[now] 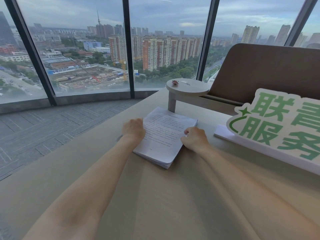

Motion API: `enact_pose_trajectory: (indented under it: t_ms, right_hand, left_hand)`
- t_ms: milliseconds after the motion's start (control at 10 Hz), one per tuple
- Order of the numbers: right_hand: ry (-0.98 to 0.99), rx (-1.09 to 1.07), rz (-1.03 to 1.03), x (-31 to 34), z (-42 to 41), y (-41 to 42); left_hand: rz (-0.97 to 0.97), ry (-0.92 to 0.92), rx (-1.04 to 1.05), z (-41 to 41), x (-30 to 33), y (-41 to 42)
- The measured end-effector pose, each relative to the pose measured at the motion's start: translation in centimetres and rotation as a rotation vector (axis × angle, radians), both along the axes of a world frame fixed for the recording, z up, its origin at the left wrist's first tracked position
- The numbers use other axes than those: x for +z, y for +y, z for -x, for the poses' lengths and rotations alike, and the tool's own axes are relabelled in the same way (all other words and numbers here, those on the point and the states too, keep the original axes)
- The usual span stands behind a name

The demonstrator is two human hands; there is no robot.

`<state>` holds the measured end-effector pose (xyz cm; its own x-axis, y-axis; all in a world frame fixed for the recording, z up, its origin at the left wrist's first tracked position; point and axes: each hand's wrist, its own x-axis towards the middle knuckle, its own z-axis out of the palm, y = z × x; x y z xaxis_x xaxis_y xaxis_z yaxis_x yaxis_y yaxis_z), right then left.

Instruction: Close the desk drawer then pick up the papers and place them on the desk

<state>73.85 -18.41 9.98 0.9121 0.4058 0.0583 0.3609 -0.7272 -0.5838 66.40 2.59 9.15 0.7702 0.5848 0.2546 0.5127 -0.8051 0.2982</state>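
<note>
A thick stack of printed white papers (pixel 162 135) lies flat on the beige desk (pixel 173 196), a little beyond its middle. My left hand (pixel 133 129) rests against the stack's left edge, fingers curled over it. On the right edge sits my right hand (pixel 194 138), its fingers bent onto the top sheet. Both forearms stretch across the desk toward the stack. No drawer shows in this view.
A white sign with large green characters (pixel 280 129) stands at the right on the desk. A small round raised shelf (pixel 187 87) with two small items stands behind the papers, next to a brown partition (pixel 263 71). Floor-to-ceiling windows and grey carpet (pixel 43 129) lie to the left.
</note>
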Motion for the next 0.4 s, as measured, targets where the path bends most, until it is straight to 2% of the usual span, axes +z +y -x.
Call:
enact_pose_trajectory:
  t_ms: [200, 400]
  right_hand:
    - [-0.076, 0.069, 0.257, 0.7, 0.6, 0.2]
    - [-0.152, 0.046, 0.234, 1.6, 1.3, 0.6]
  left_hand:
    - [-0.083, -0.010, -0.007, 0.4, 0.3, -0.3]
    - [-0.018, -0.078, -0.048, 2.0, 2.1, -1.0]
